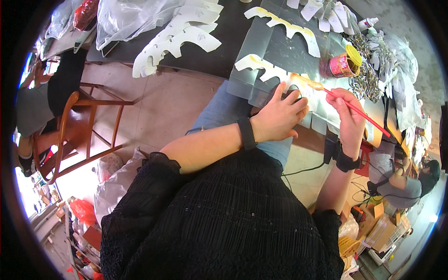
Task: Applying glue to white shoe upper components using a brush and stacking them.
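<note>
My left hand (280, 114) lies with its fingers spread on the near edge of a white curved cut-out piece (254, 63). A yellowish smear runs along this piece. My right hand (349, 116) is closed round a thin red-handled brush (371, 120). The brush's yellow-coated tip rests on the same piece, just beyond my left fingertips. Farther off lies a second white cut-out piece (305, 35), also streaked with yellow. An open red tin (339, 66) with a yellow lid stands to the right of both pieces.
Stacked white cut-outs (177, 39) lie at the table's far left beside clear plastic bags (133, 21). Metal parts (366, 84) are heaped behind the tin, near a small white bottle (368, 23). A wooden chair (77, 126) stands left; another person (401, 182) sits at right.
</note>
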A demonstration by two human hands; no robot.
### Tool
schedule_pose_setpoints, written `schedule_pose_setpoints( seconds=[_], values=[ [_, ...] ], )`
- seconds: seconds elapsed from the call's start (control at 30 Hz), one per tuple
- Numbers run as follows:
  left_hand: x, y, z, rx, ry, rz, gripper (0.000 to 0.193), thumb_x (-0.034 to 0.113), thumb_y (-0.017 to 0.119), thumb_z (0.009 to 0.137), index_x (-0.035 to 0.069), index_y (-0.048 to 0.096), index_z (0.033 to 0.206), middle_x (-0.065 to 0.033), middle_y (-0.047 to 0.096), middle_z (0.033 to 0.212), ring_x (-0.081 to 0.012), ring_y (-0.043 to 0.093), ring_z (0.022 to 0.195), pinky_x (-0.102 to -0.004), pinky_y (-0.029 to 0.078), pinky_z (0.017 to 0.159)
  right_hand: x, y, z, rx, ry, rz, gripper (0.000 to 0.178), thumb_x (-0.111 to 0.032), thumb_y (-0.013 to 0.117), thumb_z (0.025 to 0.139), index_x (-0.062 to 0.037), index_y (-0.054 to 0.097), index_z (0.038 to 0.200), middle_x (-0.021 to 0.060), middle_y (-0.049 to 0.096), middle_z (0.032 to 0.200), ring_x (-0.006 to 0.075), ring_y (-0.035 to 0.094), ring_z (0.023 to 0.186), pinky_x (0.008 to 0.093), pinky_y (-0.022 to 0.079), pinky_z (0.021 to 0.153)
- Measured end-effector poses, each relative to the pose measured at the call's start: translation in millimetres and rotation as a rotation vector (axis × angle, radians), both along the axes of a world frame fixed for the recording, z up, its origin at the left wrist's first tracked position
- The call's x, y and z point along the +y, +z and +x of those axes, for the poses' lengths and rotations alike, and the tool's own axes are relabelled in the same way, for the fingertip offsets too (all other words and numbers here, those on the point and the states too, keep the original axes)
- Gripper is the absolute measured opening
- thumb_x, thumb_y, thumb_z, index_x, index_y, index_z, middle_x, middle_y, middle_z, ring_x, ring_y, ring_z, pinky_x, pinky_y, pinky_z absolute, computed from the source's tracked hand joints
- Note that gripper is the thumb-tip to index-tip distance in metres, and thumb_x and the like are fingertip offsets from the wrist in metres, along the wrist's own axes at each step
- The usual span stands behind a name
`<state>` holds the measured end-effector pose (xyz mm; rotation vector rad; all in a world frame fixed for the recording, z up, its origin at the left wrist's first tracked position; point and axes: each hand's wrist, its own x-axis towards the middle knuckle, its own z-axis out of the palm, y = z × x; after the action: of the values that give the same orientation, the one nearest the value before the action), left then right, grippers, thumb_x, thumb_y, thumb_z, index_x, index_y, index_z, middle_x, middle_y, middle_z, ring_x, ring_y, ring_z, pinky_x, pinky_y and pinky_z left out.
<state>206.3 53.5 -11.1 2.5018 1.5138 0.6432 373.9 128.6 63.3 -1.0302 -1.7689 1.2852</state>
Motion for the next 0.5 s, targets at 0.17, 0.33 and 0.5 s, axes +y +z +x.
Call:
schedule_pose_setpoints(
  seconds=[0.17,0.33,0.5],
  values=[
    [0.0,-0.3,-0.5,-0.006,-0.006,0.01,0.069,0.043,0.07,0.063,0.007,0.049,0.118,-0.0061,0.042,0.12,-0.0235,0.035,0.116,-0.0528,0.021,0.1,3.2,3.9,8.9,-0.048,-0.011,-0.059,0.016,-0.004,0.047,0.088,0.0042,0.056,0.098,0.0087,0.059,0.091,0.0145,0.058,0.085,0.0279,0.047,0.081],
    [-0.7,-2.2,-0.7,-0.02,-0.001,0.012,0.069,0.043,0.07,0.063,0.007,0.05,0.118,-0.0051,0.042,0.12,-0.0227,0.036,0.114,-0.0521,0.021,0.1,1.7,4.4,-1.1,-0.007,-0.019,-0.054,0.017,-0.007,0.047,0.089,0.0056,0.055,0.098,0.0103,0.06,0.091,0.0161,0.059,0.085,0.0289,0.048,0.081],
    [0.2,-3.6,-0.6,-0.019,-0.002,0.033,0.07,0.042,0.07,0.062,0.007,0.05,0.118,-0.0043,0.042,0.12,-0.0222,0.036,0.113,-0.0522,0.021,0.101,7.9,2.3,14.2,0.007,-0.199,-0.182,0.021,-0.011,0.048,0.09,0.0068,0.055,0.098,0.0123,0.059,0.089,0.018,0.061,0.077,0.0292,0.052,0.073]
  ],
)
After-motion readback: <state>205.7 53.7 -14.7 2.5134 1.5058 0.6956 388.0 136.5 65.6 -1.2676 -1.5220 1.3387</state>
